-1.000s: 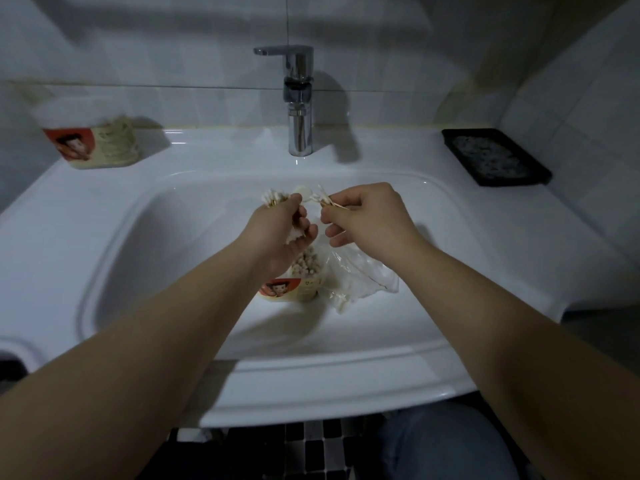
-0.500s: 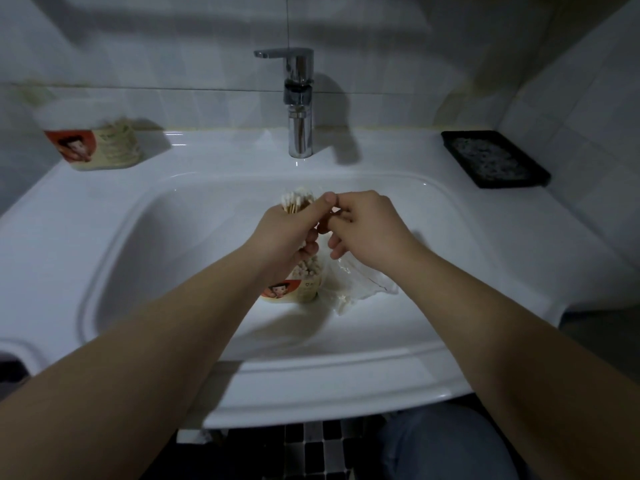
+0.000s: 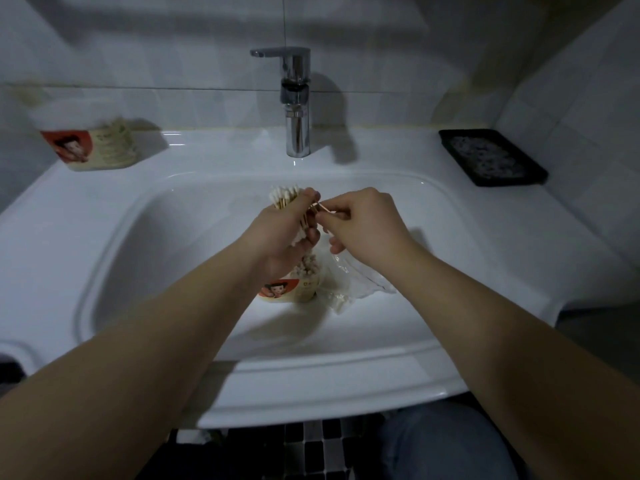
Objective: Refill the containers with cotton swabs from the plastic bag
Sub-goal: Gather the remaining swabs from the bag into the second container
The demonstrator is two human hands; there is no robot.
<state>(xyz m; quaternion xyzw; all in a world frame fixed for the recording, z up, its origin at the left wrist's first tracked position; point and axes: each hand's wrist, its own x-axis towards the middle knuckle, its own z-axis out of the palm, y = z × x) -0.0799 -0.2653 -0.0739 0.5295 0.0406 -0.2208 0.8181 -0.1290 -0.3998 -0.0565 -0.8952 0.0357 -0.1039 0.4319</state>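
My left hand grips a bundle of cotton swabs upright over the white sink basin, their white tips sticking out above my fingers. My right hand pinches a swab or two by the wooden stick, touching the bundle's right side. Below my hands an open round container with a red label stands in the basin, with swab tips showing inside. A clear plastic bag with more swabs lies right beside it.
A second labelled container stands on the back left ledge of the sink. The chrome tap rises at the back centre. A black tray sits on the back right ledge. Tiled walls close in behind and at right.
The two separate clumps of swabs have been brought together into one bundle in my left hand. My right hand has shifted slightly right and now pinches single sticks beside it.
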